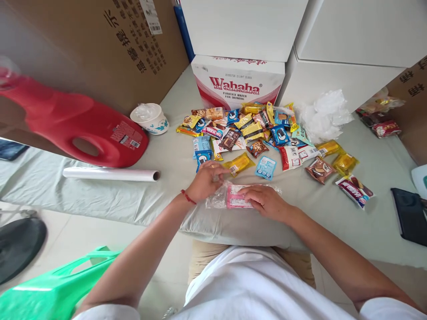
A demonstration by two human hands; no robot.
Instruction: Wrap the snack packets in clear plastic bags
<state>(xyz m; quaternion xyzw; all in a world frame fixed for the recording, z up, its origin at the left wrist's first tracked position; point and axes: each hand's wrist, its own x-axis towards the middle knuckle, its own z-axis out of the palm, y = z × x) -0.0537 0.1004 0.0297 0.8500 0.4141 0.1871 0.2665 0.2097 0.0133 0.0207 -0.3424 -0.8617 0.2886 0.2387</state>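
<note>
In front of me on the cloth lies a clear plastic bag [215, 201] with a flat pink-and-white packet [233, 202] in it. My right hand [268, 203] rests over the packet's right part, its fingers bent and gripping it. My left hand [206, 181] is above the bag's left end, with the index finger stretched toward a yellow snack packet [240, 165] and the thumb apart from it. Whether that fingertip touches the yellow packet I cannot tell. Just beyond the bag lies a light-blue packet [266, 168].
A heap of wrapped snacks [248, 129] lies before a Wahaha carton [238, 82]. Crumpled clear plastic [323, 118] sits right of it. Leftward are a paper cup [155, 121], a white roll [110, 174] and a red jug [80, 120]. A dark phone [410, 215] lies far right.
</note>
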